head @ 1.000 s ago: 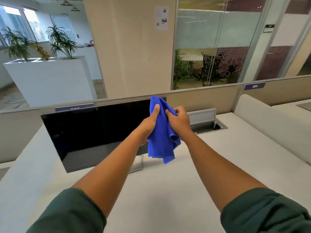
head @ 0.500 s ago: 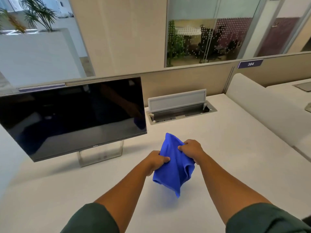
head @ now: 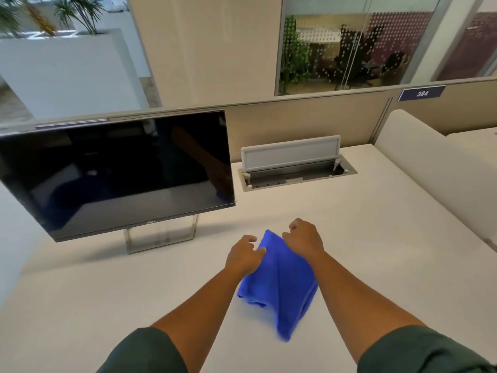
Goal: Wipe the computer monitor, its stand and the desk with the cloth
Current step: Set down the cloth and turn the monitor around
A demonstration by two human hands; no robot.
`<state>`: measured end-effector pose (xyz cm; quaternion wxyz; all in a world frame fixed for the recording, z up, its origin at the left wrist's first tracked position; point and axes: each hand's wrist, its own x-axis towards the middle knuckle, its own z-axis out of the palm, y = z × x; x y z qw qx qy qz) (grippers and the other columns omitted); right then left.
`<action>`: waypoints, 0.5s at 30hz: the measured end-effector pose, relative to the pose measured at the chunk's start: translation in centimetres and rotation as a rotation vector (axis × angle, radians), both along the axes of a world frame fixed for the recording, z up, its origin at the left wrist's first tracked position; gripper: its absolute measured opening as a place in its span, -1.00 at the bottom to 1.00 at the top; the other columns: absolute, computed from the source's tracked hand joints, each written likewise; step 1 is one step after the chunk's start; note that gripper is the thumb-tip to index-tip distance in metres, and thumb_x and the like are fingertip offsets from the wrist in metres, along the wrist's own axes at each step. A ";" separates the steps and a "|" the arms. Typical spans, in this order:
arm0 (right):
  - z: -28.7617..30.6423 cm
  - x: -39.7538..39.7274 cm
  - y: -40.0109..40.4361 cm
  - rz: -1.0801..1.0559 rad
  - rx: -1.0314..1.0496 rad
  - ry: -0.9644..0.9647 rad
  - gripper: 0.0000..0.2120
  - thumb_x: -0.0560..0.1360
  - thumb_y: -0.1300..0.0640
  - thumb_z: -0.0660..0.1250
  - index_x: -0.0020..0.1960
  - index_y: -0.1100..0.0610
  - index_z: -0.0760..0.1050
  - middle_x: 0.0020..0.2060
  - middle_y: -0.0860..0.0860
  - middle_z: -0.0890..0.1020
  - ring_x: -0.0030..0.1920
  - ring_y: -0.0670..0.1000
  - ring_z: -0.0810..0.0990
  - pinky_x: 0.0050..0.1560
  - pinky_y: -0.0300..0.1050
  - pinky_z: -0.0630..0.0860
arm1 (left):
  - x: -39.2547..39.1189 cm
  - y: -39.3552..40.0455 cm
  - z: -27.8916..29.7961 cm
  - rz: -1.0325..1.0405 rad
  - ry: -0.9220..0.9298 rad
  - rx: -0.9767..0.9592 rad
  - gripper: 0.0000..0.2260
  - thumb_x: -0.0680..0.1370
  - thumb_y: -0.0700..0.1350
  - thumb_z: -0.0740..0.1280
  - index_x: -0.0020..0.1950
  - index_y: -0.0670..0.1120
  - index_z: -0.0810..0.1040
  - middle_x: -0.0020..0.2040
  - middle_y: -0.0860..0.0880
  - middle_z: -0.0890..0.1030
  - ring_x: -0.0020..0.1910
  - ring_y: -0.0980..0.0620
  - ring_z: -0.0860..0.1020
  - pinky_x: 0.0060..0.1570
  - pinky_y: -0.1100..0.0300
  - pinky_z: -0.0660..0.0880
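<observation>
Both my hands are on the blue cloth (head: 279, 286) low in the centre of the frame. My left hand (head: 243, 255) pinches its left upper edge with curled fingers, and my right hand (head: 304, 239) grips the right upper edge, knuckles up. The two hands sit close together with the top fold of the cloth rising between them. The cloth hangs down from my grip in a loose bunch, its lowest corner pointing toward the bottom of the frame; I cannot tell whether it touches the white table (head: 376, 251) or hangs just above it.

The monitor (head: 118, 173) stands on the left of the frame, screen dark, tilted and reflecting my arm. Its stand (head: 161, 234) rests on the table under the lower edge of the screen, left of and above my hands. To the right of the monitor, at the far edge of the table, an open cable box (head: 295, 168) is set into the surface with its lid raised.
</observation>
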<state>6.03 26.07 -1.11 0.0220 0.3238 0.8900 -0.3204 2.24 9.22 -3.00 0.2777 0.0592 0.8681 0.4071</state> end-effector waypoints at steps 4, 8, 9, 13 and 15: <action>1.7 -2.1 -3.6 0.094 0.032 0.184 -0.81 0.52 0.05 0.32 0.10 0.08 0.52 0.05 -0.04 0.59 -0.02 -0.03 0.56 -0.03 -0.15 0.52 | -1.1 -1.9 1.4 0.045 0.283 -0.044 -0.71 0.61 0.06 0.30 0.33 0.09 0.46 0.31 0.08 0.54 0.22 0.10 0.52 0.09 0.26 0.42; 4.0 -3.9 -7.9 0.218 0.085 0.337 -0.82 0.54 0.05 0.33 0.11 0.07 0.53 0.05 -0.04 0.59 0.01 -0.05 0.54 -0.04 -0.25 0.42 | -2.5 -4.8 3.8 0.122 0.516 -0.038 -0.76 0.64 0.07 0.25 0.30 0.11 0.50 0.29 0.12 0.55 0.23 0.13 0.51 0.07 0.30 0.36; 4.6 -4.3 -8.9 0.251 0.096 0.361 -0.81 0.54 0.05 0.33 0.12 0.08 0.53 0.06 -0.03 0.59 0.03 -0.04 0.53 -0.03 -0.26 0.41 | -2.8 -5.7 4.5 0.137 0.563 -0.034 -0.76 0.64 0.07 0.24 0.29 0.11 0.50 0.28 0.11 0.56 0.21 0.13 0.52 0.06 0.30 0.36; 7.3 -5.9 -12.6 0.329 0.135 0.459 -0.76 0.55 0.08 0.33 0.19 0.12 0.52 0.10 0.03 0.58 0.08 0.00 0.53 0.01 -0.24 0.44 | -4.0 -9.8 7.2 0.217 0.727 -0.016 -0.76 0.64 0.05 0.25 0.29 0.08 0.51 0.25 0.11 0.57 0.13 0.16 0.52 0.01 0.30 0.36; 8.7 -6.8 -14.4 0.365 0.159 0.510 -0.78 0.55 0.09 0.32 0.18 0.13 0.51 0.10 0.04 0.56 0.07 0.00 0.50 -0.03 -0.25 0.39 | -4.9 -12.1 8.7 0.240 0.800 -0.008 -0.75 0.64 0.03 0.25 0.30 0.08 0.50 0.26 0.13 0.56 0.17 0.16 0.51 0.03 0.28 0.37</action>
